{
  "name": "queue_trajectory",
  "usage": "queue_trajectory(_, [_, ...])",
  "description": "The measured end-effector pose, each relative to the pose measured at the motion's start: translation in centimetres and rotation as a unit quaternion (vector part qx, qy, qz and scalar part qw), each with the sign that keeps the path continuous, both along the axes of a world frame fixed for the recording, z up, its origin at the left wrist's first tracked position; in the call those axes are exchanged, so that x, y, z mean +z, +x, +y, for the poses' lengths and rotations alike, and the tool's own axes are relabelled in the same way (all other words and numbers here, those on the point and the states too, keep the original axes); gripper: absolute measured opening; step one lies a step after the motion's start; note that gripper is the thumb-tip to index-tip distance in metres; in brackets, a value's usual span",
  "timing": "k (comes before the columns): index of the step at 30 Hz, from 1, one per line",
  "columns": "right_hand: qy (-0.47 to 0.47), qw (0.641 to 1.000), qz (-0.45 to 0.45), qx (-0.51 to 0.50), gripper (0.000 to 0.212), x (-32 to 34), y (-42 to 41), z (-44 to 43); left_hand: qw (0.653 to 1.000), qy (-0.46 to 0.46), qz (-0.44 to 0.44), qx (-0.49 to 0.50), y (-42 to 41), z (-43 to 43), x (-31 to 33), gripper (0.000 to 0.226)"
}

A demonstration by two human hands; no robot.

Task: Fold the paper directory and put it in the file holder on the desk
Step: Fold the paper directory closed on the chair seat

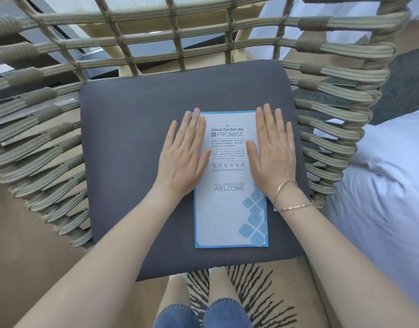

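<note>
Woven rope chair (pixel 331 110) fills most of my feed, thick beige cords wrapped around the frame on the back and both sides, and its dark grey seat cushion (pixel 132 162) is the work surface. Off to the right I can see white bedding (pixel 388 185), and down at the bottom edge a striped black-and-beige rug (pixel 255 294) with the person's knees in blue denim over it. Floor on the left looks like tan wood.

On the cushion lies the paper directory (pixel 229 209), folded into a tall narrow panel, blue border, "WELCOME" and "Guest Service Directory" printed on the front. Left hand (pixel 184 155) is spread flat, palm down, on the directory's upper left edge and partly on the cushion. Right hand (pixel 272 150) is flat and open too, on the upper right edge, bracelets (pixel 289 197) on that wrist. Neither hand grips anything.
</note>
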State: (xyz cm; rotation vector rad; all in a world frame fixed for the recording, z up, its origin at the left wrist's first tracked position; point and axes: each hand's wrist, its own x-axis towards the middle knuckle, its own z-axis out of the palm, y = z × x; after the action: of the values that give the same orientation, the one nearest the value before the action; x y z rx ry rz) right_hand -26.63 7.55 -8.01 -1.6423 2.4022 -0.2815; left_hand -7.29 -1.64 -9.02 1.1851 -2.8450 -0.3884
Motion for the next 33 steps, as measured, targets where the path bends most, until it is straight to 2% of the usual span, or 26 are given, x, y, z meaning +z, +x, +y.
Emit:
queue_trajectory(5, [0.037, 0.999, -0.019, 0.033, 0.06, 0.8, 5.1, 6.2, 1.0, 0.021, 0.01, -0.013, 2.4, 8.3, 0.8, 0.062])
queue_trajectory(10, [0.082, 0.995, 0.002, 0.054, 0.059, -1.7, 7.9, 9.9, 0.999, 0.041, 0.002, -0.027, 2.8, 13.8, -1.8, 0.058])
queue_trajectory(15, [0.083, 0.994, 0.032, 0.06, 0.06, -4.1, 8.4, 10.2, 0.999, 0.04, -0.012, -0.029, 2.6, 14.3, -4.3, 0.058])
queue_trajectory(21, [0.066, 0.994, 0.034, 0.081, 0.064, -4.1, 7.3, 10.7, 0.998, 0.04, -0.004, -0.051, 3.5, 13.6, -4.3, 0.063])
queue_trajectory(33, [0.079, 0.995, 0.039, 0.044, 0.067, -4.3, 5.1, 12.8, 0.999, 0.036, -0.021, -0.024, 6.7, 12.9, -4.7, 0.066])
